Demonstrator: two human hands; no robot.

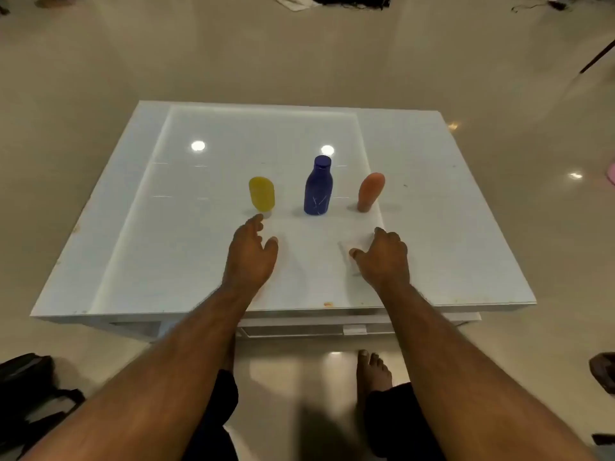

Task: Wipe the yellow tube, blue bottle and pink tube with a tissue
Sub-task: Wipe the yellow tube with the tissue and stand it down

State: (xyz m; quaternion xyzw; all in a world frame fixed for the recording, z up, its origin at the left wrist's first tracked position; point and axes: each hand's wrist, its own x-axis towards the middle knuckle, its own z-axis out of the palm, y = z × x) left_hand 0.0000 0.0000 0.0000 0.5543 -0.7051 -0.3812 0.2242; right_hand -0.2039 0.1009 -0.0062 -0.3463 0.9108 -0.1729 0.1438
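On the white table (466,227), blue bottle (317,188) label writing unreadable.

Both bare forearms reach forward toward 12 o'clock from the bottom corners, converging slightly. The left hand (250,252) lies palm down, fingers loosely curled, thumb spread toward 3 o'clock, holding nothing. The right hand (382,256) mirrors it, knuckles raised, thumb pointing toward 9 o'clock, fingers bent downward, holding nothing.

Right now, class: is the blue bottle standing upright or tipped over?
Upright. The blue bottle stands on its base on the white table, cap on top, between the two tubes.
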